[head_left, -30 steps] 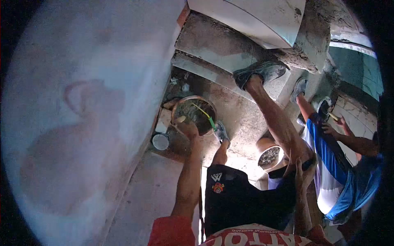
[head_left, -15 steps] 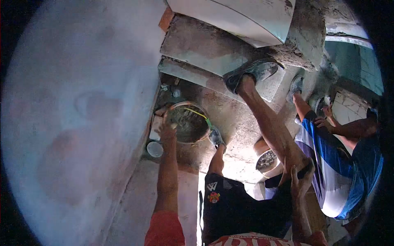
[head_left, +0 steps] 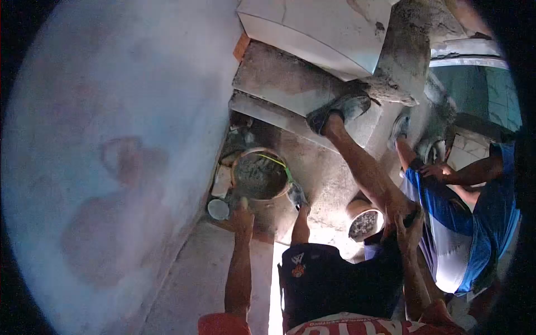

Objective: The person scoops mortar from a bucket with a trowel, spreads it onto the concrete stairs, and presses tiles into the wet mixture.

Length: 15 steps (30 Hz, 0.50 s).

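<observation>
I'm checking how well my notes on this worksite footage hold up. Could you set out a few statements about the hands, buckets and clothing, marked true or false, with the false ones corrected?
1. The right hand rests at the bent right knee. True.
2. The left hand is deep inside the wall-side bucket. False: it appears outside the rim.
3. The other bucket holds grey, lumpy material. True.
4. The co-worker's clothing is entirely red. False: blue and white show.
5. In the view, a round white object lies right of the wall-side bucket. False: it lies to the lower left.
6. A yellow and green strip shows at the wall-side bucket's upper right. True.
</observation>
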Motion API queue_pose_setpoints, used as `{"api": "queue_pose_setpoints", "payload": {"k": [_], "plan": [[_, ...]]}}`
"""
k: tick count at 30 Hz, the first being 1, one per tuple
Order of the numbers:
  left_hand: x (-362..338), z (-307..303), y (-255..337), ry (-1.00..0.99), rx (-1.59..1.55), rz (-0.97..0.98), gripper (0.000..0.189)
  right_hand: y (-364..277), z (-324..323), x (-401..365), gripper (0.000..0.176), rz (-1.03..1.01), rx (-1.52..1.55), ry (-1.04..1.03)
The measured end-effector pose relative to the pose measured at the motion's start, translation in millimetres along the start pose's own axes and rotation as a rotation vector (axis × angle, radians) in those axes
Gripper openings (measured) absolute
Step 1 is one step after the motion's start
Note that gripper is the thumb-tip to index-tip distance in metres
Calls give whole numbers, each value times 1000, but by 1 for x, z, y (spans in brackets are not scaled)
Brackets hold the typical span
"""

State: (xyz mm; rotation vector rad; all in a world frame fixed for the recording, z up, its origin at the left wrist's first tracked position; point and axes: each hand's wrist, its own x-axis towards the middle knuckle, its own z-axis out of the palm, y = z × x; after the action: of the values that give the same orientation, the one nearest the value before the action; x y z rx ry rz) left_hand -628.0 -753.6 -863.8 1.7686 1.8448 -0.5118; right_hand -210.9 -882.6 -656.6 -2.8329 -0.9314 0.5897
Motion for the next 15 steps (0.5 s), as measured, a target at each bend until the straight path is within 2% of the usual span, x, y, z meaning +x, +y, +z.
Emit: {"api": "queue_pose_setpoints", "payload": {"k": [2,4,5,7,8,9,10,11,12,13,14,15], "plan": [[-38,4,-30,8,-6,58,34,-8,-13,-13,60,-128,-53,31],[-62,-43,-6,115,-161,-8,35,45,49,2,32,7,-243,26],[-82,-57,-2,174,-226,-10,37,-72,-4,-1,24,-184,340,187],[-106,-64,-8,267,-322,-29,45,-59,53,-27,25,-101,571,-328],[-136,-136,46,158,-547,-223,35,-69,79,-39,31,-97,733,-550],[-146,-141,47,363,-573,-114,35,-85,105,-57,38,-89,947,-757],[-139,-81,-12,363,-642,-139,34,-95,148,-78,46,-60,1217,-946],[-156,-116,21,398,-931,-217,39,-131,157,-90,55,-24,1473,-1085],[-159,-115,16,401,-977,-159,42,-139,149,-99,56,-33,1380,-1142],[-156,-111,11,395,-1022,-97,48,-181,82,-98,59,-48,1284,-1198],[-158,-129,37,386,-1169,-202,49,-226,10,-96,63,-67,1188,-1254],[-172,-155,61,369,-1302,-328,50,-230,-1,-92,63,-81,1212,-1214]]}}
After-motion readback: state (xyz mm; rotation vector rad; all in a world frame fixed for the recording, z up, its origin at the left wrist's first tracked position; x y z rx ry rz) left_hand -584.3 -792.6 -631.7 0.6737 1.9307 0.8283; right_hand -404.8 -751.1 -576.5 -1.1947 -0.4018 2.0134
